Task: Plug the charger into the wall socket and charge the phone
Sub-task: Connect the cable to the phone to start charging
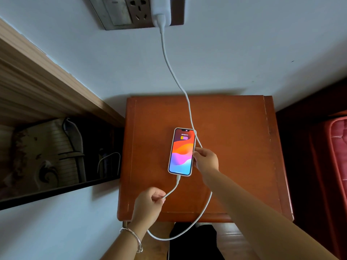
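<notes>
Head view: on the reddish-brown wooden bedside table (234, 128), frame centre, the lit smartphone (181, 152) lies face up, long axis vertical, top toward the cropped white charger block (161, 8) in the upper-centre brown wall socket (139, 10), left hand (150, 201) pinching the white cable (177, 182) below it, right hand (205, 160) at its right edge, grasp indeterminable.

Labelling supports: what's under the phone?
The phone lies screen up on the table, the right hand gripping its right edge. The cable leaves its near end, pinched by the left hand. Anything beneath is covered by the phone.
</notes>
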`<state>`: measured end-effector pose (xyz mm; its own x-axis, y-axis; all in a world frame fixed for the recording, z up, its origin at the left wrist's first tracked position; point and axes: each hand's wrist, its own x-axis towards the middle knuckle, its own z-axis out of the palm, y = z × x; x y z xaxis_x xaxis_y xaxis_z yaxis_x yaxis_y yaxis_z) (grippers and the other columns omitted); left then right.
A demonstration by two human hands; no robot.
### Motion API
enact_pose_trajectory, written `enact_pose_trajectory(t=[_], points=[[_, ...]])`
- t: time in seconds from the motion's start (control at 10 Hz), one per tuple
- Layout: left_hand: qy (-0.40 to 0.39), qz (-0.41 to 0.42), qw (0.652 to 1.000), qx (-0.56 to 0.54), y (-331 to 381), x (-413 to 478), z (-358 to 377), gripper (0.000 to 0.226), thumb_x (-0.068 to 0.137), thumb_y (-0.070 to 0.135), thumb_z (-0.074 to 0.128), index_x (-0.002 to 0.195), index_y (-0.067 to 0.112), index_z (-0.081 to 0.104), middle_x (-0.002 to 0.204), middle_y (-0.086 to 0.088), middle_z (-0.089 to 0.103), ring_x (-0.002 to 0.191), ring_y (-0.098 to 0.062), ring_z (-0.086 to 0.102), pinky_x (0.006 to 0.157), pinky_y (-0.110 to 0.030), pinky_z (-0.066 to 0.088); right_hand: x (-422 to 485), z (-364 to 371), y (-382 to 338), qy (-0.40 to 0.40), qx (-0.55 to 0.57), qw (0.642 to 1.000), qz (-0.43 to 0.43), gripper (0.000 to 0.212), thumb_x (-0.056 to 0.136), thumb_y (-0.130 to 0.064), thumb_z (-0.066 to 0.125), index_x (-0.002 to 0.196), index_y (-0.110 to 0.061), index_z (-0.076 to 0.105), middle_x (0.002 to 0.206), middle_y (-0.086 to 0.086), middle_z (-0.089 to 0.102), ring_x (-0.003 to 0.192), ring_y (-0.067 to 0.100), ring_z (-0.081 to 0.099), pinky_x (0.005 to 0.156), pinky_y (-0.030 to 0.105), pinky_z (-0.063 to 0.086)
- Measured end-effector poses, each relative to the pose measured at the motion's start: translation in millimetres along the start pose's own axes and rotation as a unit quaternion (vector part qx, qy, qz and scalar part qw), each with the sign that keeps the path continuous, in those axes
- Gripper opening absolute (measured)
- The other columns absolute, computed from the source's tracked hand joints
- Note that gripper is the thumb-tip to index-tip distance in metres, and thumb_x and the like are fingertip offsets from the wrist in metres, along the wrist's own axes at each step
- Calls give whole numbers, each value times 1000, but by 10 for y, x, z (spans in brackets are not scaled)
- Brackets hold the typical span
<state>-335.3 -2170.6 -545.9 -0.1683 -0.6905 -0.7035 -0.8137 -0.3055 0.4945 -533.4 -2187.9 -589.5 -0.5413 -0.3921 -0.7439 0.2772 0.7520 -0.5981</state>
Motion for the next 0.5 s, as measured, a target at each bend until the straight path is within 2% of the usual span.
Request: enact_pose_trajectory(t=[0.1, 0.2, 0.4, 0.5], points=[[-19, -30, 999, -30, 7, 15, 14, 15, 88, 11, 57, 94, 19, 67, 90, 5, 70, 84, -6, 64, 62, -10, 45, 0, -42, 25, 24, 30, 999, -2, 12, 95, -19, 50, 99, -19, 62, 98, 1, 68, 90, 17, 65, 75, 36, 59], [-24, -59, 996, -63, 9, 24, 37, 18, 88, 10, 53, 91, 21, 67, 92, 4, 70, 88, -9, 64, 65, -15, 46, 25, -96, 40, 31, 36, 999, 3, 17, 94, -18, 51, 103, -18, 65, 101, 0, 68, 94, 16, 65, 77, 35, 59], [-4, -82, 988, -133, 19, 31, 27, 15, 88, 10, 55, 89, 19, 68, 90, 2, 72, 90, -13, 67, 74, -21, 49, 8, -202, 36, 7, 64, 998, 18, 15, 93, -17, 55, 101, -15, 67, 93, 0, 70, 86, 14, 66, 73, 27, 58], [-6, -83, 984, -160, 93, 21, 28, 17, 91, 10, 53, 88, 18, 67, 84, 4, 72, 81, -8, 69, 63, -14, 48, -54, -241, 25, -9, 77, 997, 17, 13, 93, -16, 54, 95, -15, 67, 89, 2, 72, 82, 13, 67, 69, 24, 58]])
